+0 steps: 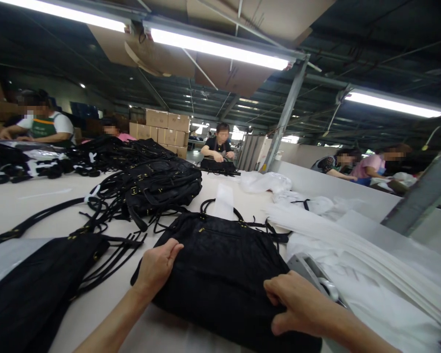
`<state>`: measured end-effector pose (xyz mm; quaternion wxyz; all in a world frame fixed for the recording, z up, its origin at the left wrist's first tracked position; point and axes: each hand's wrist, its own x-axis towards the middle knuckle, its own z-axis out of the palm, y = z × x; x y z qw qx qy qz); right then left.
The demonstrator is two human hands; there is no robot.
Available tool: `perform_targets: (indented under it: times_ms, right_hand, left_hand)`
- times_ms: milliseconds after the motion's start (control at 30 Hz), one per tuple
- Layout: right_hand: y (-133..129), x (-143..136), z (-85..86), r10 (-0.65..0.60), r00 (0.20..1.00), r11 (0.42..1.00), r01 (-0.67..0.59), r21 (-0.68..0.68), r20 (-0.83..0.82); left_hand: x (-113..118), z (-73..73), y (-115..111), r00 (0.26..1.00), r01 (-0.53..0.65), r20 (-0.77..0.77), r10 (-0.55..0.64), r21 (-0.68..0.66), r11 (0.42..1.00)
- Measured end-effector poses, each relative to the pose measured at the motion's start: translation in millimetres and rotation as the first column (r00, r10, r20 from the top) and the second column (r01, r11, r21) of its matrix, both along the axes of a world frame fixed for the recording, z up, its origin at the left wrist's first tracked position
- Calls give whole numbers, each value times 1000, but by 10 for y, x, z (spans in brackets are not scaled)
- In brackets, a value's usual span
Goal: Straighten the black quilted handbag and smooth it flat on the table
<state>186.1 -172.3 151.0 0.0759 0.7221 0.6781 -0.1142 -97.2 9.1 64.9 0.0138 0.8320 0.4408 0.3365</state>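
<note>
A black handbag (220, 264) with a small zipper pull near its top lies on the pale table (106, 304), its handles pointing away from me. My left hand (159, 264) is at the bag's left side, its fingers pinched on the black material. At the right side, my right hand (292, 299) rests over the bag with curled fingers and the thumb apart; whether it grips the fabric is unclear. A white strip (224, 198) lies by the handles.
Another black bag (73, 264) with straps is at the left, and piled black bags (158, 181) lie beyond. White plastic and sheets (353, 245) cover the right side, beside a grey metal object (310, 274). Several people work farther off, one (220, 144) across the table.
</note>
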Motion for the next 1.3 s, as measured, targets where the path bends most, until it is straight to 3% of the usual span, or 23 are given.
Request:
perform_targets:
  times_ms: [100,200,333,500,633,733,800,867,933,1067,1167,1300]
  right_hand:
    - [20,-185,4,28,988,997,-17,77,-151]
    - [106,-409,-151,62,963,986,-18,165,-263]
    - [226,-571,-409,67,980,983,-34,179,-186]
    - [235,-570,-483,141,989,951,-120,286,-53]
    - [284,-545,-572,72,992,885,-112,452,105]
    - [352,-506,-673,83,973,816,-190,546,213]
    - [393,-468,-706,100,966,778,-224,587,236]
    - [437,-421,-719,100,965,766,-231,600,244]
    - [500,-366,-757,115,960,769,-249,589,256]
    - [698,-258,-1019,212,922,737,-369,566,325]
    - [831,-203,-1203,246,904,723,-412,554,350]
    - [834,-100,-1093,169,969,826,-240,509,182]
  left_hand:
    - [-6,3,17,999,12,37,-12,6,1000]
    - [-25,4,16,998,20,63,-21,16,1000]
    - [-28,-16,-6,998,17,58,-18,18,1000]
    - [-13,9,14,1000,-1,-6,1,4,1000]
    - [26,267,-96,995,-34,-94,37,33,999]
    - [168,514,-358,985,-23,-169,39,97,995]
    - [328,584,-542,982,23,-191,-9,75,997]
    - [508,534,-645,975,80,-211,-75,14,997]
    - [666,380,-620,958,119,-265,-113,7,993]
    - [839,-37,-321,910,228,-382,-161,136,964]
    - [886,-257,-141,888,287,-413,-202,154,945]
    - [912,-364,-74,900,283,-389,-196,180,942]
